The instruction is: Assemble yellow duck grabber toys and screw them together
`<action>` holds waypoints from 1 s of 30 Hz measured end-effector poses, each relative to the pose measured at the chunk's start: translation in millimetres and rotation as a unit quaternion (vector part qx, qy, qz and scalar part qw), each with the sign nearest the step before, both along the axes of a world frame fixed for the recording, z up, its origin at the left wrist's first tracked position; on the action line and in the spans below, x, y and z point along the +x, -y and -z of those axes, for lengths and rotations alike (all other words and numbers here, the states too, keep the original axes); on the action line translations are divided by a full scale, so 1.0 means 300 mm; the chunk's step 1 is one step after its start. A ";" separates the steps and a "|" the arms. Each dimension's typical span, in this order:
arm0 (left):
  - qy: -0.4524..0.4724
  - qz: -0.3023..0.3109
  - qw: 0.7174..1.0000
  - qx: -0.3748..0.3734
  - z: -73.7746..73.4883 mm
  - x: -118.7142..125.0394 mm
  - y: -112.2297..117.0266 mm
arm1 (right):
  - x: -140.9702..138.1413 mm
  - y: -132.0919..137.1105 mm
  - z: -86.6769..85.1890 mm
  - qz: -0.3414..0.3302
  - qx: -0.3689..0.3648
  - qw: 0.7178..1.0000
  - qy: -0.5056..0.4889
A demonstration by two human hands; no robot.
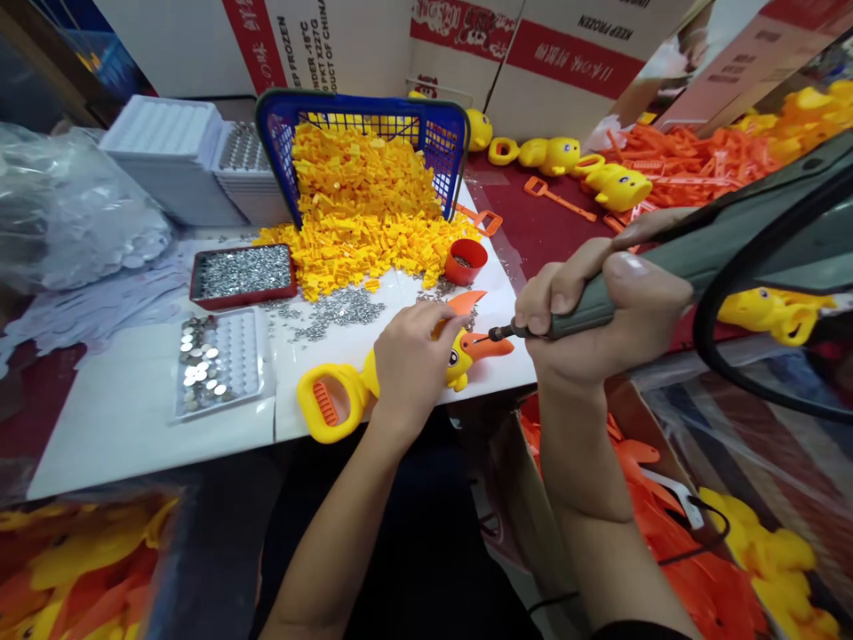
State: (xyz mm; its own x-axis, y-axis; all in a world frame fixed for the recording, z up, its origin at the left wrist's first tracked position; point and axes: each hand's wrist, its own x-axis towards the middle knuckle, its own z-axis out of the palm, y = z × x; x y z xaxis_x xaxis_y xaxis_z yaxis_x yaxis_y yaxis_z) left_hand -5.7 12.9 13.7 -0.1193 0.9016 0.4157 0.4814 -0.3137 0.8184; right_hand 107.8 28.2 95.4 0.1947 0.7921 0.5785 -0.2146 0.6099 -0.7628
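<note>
My left hand (413,360) is closed over a yellow duck-head toy grabber (333,404) with an orange beak, pinning it on the white table (133,418). My right hand (600,307) is wrapped round a grey-green electric screwdriver (706,253). Its dark bit points left and touches the duck's head just behind the beak. The toy's yellow loop handle with an orange trigger sticks out to the left of my left hand.
A tipped blue basket (363,133) spills small yellow parts. Nearby are a red tray of screws (243,271), a white tray of discs (217,360), a small red cup (465,260) and loose screws. Finished ducks (617,187) and orange parts lie at the back right. Boxes of parts stand below.
</note>
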 end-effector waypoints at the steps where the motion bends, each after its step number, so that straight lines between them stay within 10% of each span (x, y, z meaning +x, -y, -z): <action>1: 0.007 0.003 1.000 -0.001 -0.004 -0.002 0.003 | -0.002 -0.001 0.001 0.008 -0.004 1.000 0.001; 24: -0.046 0.014 0.999 -0.006 -0.015 -0.005 -0.006 | -0.009 -0.023 0.069 -0.102 0.002 0.993 0.066; 30: -0.059 0.016 0.998 0.033 0.004 -0.008 0.022 | 0.027 -0.057 -0.003 0.000 0.024 0.999 -0.046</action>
State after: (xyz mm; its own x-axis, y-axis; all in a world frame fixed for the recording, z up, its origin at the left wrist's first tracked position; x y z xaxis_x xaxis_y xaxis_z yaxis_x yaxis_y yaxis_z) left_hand -8.1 6.3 12.6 -0.0388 0.8748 0.4829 0.5619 -0.3805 0.7345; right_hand 115.9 45.3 96.4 0.2483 0.7637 0.5959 -0.2824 0.6455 -0.7097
